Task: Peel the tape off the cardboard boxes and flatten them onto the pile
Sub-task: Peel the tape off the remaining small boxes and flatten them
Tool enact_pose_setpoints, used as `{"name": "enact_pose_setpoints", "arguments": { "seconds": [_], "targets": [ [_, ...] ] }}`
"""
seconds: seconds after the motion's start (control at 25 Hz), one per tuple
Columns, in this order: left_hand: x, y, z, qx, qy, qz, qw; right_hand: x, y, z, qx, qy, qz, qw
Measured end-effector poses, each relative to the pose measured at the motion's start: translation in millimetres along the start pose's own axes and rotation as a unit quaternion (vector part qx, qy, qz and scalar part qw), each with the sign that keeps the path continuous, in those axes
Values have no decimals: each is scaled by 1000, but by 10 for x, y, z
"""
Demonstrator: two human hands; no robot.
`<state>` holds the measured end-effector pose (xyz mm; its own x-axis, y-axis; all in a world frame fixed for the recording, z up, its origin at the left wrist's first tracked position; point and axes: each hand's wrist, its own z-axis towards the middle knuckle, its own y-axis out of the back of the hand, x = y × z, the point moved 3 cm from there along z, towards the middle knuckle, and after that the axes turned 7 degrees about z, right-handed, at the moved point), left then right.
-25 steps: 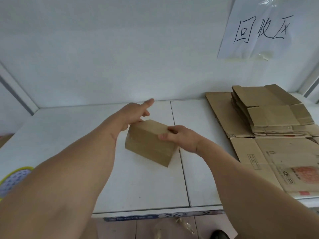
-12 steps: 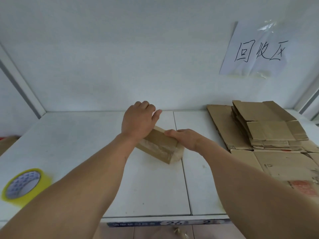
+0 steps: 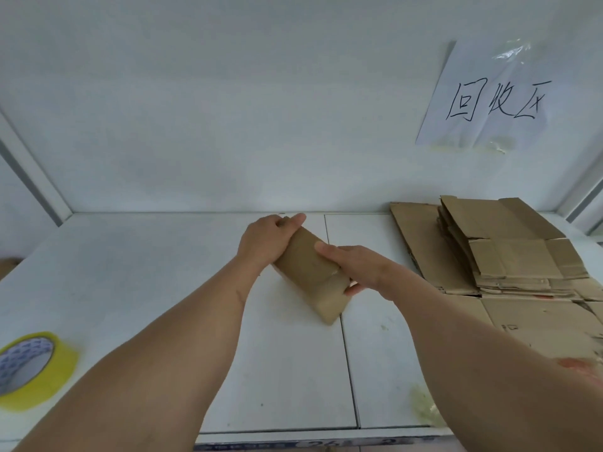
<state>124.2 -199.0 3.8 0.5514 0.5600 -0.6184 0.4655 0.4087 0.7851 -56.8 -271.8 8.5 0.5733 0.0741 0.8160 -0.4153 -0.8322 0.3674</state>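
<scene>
A small brown cardboard box lies on the white table, near the middle, with clear tape along its top. My left hand grips the box's far left end, fingers curled over its edge. My right hand holds the near right side, fingers laid over the top and thumb under the end. A pile of flattened cardboard boxes sits at the right of the table.
A yellow roll of tape lies at the table's front left. A paper sign with handwritten characters is taped to the white wall above the pile. A crumpled bit of tape lies near the front edge.
The box has been turned and now points lengthwise toward me. My left hand shifted to its far end, and my right hand moved over its top and near side.
</scene>
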Motion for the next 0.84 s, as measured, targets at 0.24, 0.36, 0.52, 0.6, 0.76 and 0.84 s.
{"name": "enact_pose_setpoints", "arguments": {
  "seconds": [0.24,0.36,0.52,0.6,0.76,0.84],
  "targets": [
    [-174,4,55,75,-74,183,977,-126,-365,-271,-5,28,50,998],
    [-203,-10,-45,101,-89,193,972,-204,-454,-380,-27,53,-10,998],
    [-260,-30,-138,99,-96,226,964,-302,-538,-470,-79,148,-21,986],
    [-248,-33,-186,34,-92,215,972,-259,-509,-490,-132,269,-10,954],
    [-198,-19,-157,-21,-87,123,988,-277,-482,-368,-107,330,5,938],
    [-164,-12,-146,22,-71,79,994,-303,-475,-388,-60,326,0,944]
  ]
}}
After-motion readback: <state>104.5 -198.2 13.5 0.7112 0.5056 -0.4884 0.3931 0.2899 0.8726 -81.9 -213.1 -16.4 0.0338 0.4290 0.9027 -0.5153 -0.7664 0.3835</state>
